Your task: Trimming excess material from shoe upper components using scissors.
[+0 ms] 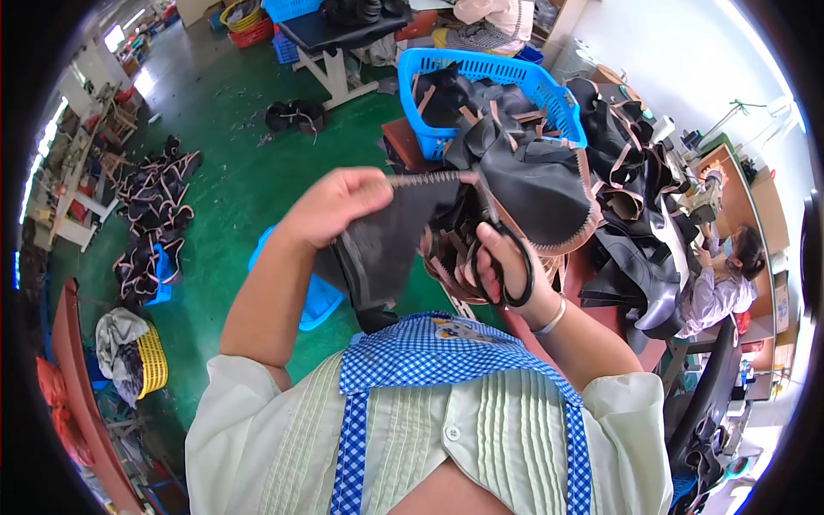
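Observation:
Between thumb and fingers, my left hand [337, 208] pinches the top edge of a black leather boot upper [386, 245]. That edge is light brown and notched, and the piece hangs down in front of my apron. In my right hand [513, 273] is a pair of scissors [525, 273] with black loop handles; my fingers are through the loops. The blades point up to the right end of the notched edge. Whether they touch or cut it, I cannot tell. Another black leather piece [536, 193] with a notched tan border lies just beyond the scissors.
A blue plastic basket [562, 110] of black leather pieces stands ahead. More black uppers [635, 249] are heaped at right, beside a co-worker [721, 287] near a sewing machine [708, 202]. Bundled pieces [159, 202] lie on the green floor at left, near a yellow basket [153, 360].

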A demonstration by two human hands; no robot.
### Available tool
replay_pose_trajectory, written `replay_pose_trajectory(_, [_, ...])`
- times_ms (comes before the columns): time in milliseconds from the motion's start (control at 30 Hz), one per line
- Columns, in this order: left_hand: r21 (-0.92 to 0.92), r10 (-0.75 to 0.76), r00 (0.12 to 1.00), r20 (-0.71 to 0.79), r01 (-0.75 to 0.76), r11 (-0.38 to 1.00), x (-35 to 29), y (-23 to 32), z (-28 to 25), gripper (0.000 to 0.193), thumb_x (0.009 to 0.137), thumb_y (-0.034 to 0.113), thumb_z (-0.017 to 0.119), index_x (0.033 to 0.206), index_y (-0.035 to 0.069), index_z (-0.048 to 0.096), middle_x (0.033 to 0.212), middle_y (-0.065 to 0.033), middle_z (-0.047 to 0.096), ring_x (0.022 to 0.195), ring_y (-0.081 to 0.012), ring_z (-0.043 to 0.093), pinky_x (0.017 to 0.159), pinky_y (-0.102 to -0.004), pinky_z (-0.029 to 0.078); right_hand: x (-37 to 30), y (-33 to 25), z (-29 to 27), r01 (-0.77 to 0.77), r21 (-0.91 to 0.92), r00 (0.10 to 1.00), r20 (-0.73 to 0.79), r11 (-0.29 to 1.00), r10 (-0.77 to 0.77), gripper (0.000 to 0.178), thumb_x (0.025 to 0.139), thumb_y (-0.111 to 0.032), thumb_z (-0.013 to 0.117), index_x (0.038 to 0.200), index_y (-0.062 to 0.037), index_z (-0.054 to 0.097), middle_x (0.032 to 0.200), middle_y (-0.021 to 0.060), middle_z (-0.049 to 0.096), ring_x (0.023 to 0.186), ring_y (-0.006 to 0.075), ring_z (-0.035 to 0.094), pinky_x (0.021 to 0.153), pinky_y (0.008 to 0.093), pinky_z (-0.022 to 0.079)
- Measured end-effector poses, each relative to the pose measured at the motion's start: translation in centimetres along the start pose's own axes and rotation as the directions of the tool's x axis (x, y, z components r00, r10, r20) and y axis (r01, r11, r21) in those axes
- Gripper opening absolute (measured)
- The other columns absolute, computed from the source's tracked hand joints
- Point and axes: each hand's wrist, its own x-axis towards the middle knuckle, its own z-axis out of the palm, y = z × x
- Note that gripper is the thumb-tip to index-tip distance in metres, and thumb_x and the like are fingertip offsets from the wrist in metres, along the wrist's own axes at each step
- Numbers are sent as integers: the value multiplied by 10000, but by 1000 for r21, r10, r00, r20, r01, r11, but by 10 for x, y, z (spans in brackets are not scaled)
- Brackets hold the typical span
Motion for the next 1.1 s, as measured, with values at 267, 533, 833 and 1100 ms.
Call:
replay_pose_trajectory(267, [-923, 821, 449, 352, 314, 224, 67, 92, 10, 150, 966, 166, 334, 921, 54, 423, 740, -56, 523, 536, -134, 498, 831, -366, 406, 40, -70, 45, 712, -125, 702, 118, 691, -702, 552, 666, -142, 830, 1076, 56, 518, 989, 101, 619, 820, 105, 566, 743, 241, 472])
replay_pose_trajectory(533, [-804, 254, 945, 205, 14, 595, 63, 150, -32, 403, 971, 366, 348, 1073, -4, 469, 906, -155, 592, 867, -201, 570, 934, -406, 379, -17, -177, 55, 814, -128, 554, -124, 567, -823, 178, 785, -43, 678, 913, 40, 586, 831, 73, 640, 711, 80, 578, 638, 193, 460])
replay_pose_trajectory(833, [122, 340, 914, 222, -372, 920, 89, 145, 107, 367, 853, 143, 610, 1181, 27, 493, 1083, -61, 610, 888, -89, 584, 733, -198, 433, -24, -162, -51, 726, -194, 520, -473, 660, -711, 285, 762, -212, 733, 839, 33, 609, 689, 13, 570, 570, 82, 510, 515, 220, 400])
replay_pose_trajectory(1100, [-86, 200, 697, 689, -195, 977, 189, 156, 127, 420, 936, 98, 470, 1334, 10, 371, 1262, -105, 528, 1103, -166, 549, 937, -293, 440, -130, -90, -122, 359, -261, 615, -655, 896, -438, 311, 739, -281, 753, 820, -8, 628, 642, 30, 575, 484, 66, 502, 448, 177, 394])
